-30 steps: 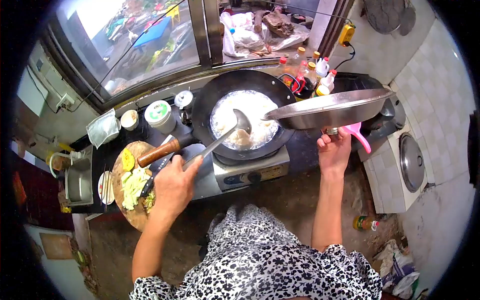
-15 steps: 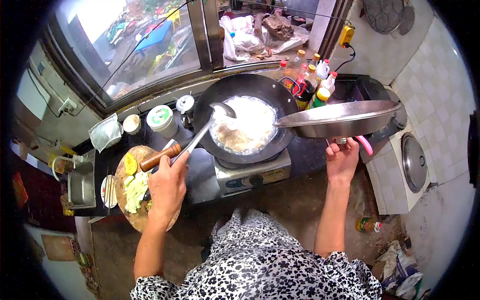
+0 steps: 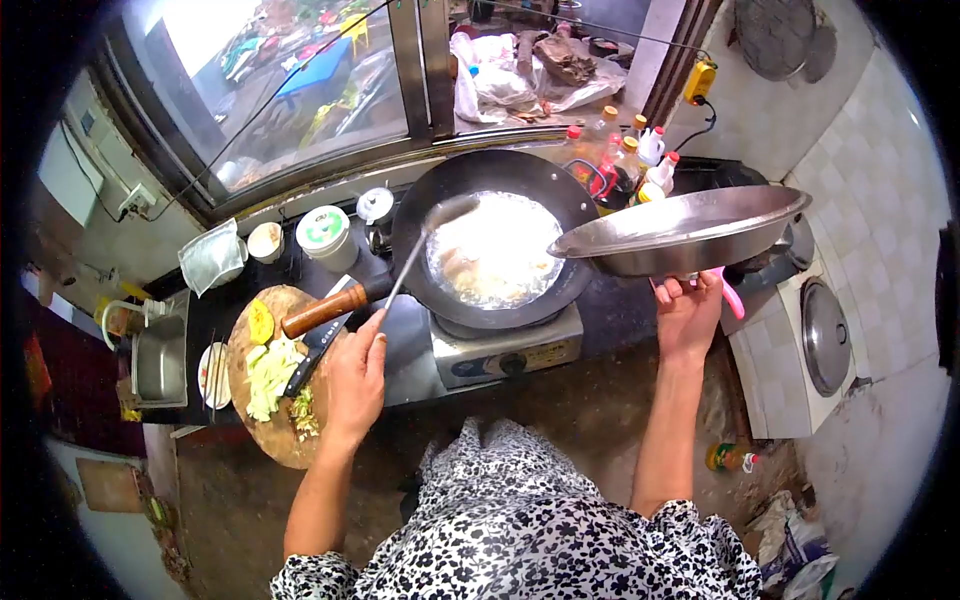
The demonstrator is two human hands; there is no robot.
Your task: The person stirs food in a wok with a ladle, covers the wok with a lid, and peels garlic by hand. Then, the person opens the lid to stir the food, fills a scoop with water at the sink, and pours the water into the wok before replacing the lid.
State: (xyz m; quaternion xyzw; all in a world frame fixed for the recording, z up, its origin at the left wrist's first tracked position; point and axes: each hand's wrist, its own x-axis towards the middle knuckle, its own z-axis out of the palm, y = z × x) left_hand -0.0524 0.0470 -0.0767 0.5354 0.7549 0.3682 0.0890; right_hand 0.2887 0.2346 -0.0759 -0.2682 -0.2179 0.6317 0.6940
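Note:
A long-handled metal ladle is in my left hand, its fingers closed round the lower end of the handle. The ladle's bowl is inside the far left part of a black wok. White, bubbling liquid with pale pieces in it fills the wok's bottom. My right hand grips a wide, dish-shaped metal lid from below. The lid tilts with its inner side up, apart from the wok, to the right. The fingers under it are partly hidden.
The wok sits on a gas stove; its wooden handle reaches over a round chopping board. A knife and cut greens lie there. Bottles crowd behind the lid. A white tub stands left.
My left hand has moved slightly right and down, and the ladle's bowl has shifted within the wok. More of the knife and board shows. The lid is still held up in my right hand.

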